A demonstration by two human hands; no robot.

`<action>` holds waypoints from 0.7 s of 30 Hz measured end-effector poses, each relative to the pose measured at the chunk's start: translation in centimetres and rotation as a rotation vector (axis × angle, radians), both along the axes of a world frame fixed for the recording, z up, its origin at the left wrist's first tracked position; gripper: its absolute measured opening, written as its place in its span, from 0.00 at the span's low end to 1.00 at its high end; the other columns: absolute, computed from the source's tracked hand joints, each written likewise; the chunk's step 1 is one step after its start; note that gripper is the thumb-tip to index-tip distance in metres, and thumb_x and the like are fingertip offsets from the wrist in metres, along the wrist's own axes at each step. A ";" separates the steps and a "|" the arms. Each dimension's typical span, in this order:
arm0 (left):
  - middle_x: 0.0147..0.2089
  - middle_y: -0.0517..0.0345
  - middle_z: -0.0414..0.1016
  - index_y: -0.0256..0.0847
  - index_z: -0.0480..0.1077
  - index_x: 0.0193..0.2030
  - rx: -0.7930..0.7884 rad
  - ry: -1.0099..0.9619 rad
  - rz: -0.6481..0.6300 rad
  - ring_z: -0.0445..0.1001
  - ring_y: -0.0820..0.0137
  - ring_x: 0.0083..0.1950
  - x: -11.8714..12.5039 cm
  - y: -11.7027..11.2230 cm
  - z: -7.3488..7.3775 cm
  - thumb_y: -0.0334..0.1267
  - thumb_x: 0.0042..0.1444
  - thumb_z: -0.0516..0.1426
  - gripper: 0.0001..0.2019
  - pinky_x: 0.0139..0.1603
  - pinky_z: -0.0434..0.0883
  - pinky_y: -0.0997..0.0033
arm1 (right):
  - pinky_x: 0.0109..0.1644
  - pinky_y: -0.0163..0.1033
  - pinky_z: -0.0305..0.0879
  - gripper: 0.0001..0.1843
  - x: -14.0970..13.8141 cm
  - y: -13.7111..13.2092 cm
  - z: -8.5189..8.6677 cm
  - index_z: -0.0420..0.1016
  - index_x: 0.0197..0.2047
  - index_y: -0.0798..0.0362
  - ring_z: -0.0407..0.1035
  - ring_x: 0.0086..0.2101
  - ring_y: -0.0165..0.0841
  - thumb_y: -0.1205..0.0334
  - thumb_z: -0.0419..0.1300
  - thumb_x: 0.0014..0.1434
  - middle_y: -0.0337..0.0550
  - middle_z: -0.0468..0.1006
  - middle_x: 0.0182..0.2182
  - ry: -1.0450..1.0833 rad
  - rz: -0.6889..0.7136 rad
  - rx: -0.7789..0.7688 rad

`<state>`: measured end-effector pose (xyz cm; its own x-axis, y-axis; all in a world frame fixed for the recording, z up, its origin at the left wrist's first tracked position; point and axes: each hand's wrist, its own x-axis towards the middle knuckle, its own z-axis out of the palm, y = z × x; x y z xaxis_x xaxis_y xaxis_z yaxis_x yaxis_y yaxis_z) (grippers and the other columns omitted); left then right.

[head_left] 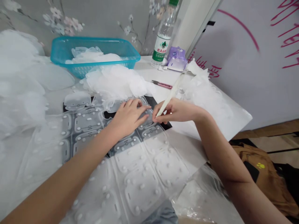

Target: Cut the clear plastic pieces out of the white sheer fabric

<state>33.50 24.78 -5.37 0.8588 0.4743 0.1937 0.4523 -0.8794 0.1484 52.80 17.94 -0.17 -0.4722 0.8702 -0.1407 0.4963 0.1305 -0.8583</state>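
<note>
Right hand (175, 112): held a slim cream-coloured tool (170, 93) in a narrow pinch between thumb and fingers, its lower tip at the sheet and its upper end leaning toward 1 o'clock.

Left hand (127, 116): lay open and nearly flat, holding nothing, its fingertips on the sheet just beside the right hand's fingers.

Sheet: a translucent moulded plastic sheet (140, 183) ran under both hands toward 7 o'clock, its rounded panels dotted with small white pegs, over a black mat (151, 102).

Near pieces: loose translucent offcuts (116, 82) were heaped at 11 o'clock, with more (205, 96) at 2 o'clock and a large pile (18, 90) at 9 o'clock.

Tabletop: on the white tabletop (149, 70), pink-handled scissors (161, 84) and a water bottle (164, 39) lay at 12 o'clock, a purple packet (176, 59) at 1 o'clock, and a blue plastic basket (93, 43) holding offcuts at 11 o'clock.

Surroundings: a whiteboard with red marks (238, 68) stood at 2 o'clock; a brown bag (261, 177) sat at 4 o'clock.
</note>
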 end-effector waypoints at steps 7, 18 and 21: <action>0.49 0.48 0.66 0.46 0.65 0.58 0.066 -0.005 0.058 0.66 0.57 0.50 -1.0 2.3 0.3 0.47 0.63 0.46 0.20 0.47 0.66 0.57 | 0.26 0.26 0.63 0.10 -0.4 -0.1 0.3 0.76 0.33 0.59 0.68 0.25 0.22 0.59 0.64 0.53 0.39 0.76 0.25 0.168 -0.038 0.136; 0.48 0.48 0.67 0.46 0.67 0.58 0.152 -0.063 0.117 0.66 0.57 0.49 -1.2 2.2 0.2 0.46 0.62 0.48 0.20 0.47 0.66 0.59 | 0.20 0.31 0.45 0.28 -3.6 -1.0 -1.3 0.63 0.13 0.58 0.50 0.17 0.19 0.46 0.64 0.50 0.33 0.59 0.11 0.149 0.008 0.256; 0.48 0.47 0.67 0.45 0.66 0.58 0.122 -0.074 0.113 0.66 0.56 0.49 -1.1 2.3 -0.1 0.46 0.62 0.48 0.21 0.49 0.65 0.57 | 0.20 0.32 0.44 0.29 -4.3 -1.0 -1.8 0.60 0.12 0.57 0.47 0.17 0.19 0.45 0.63 0.50 0.32 0.55 0.11 0.186 -0.049 0.274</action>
